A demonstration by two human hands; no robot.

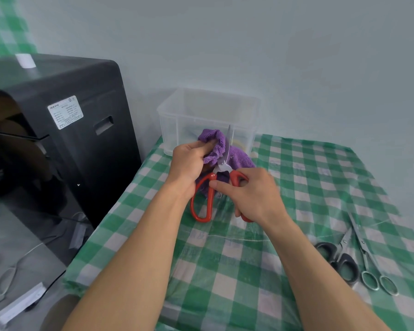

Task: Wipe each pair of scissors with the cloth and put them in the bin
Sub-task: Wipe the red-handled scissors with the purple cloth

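Observation:
Red-handled scissors [209,195] are held above the middle of the table, blades pointing away toward the bin. My right hand [251,193] grips the right handle loop, thumb lying across toward the left loop. My left hand [189,163] holds a purple cloth [214,145] bunched against the left side of the blades. More of the cloth hangs behind the blades on the right. The clear plastic bin [208,111] stands at the table's far edge against the wall, with something pale lying inside.
Black-handled scissors [339,259] and all-metal scissors [368,266] lie at the near right of the green checked tablecloth [249,271]. A large black machine [65,130] stands left of the table. A grey surface with small metal tools lies lower left.

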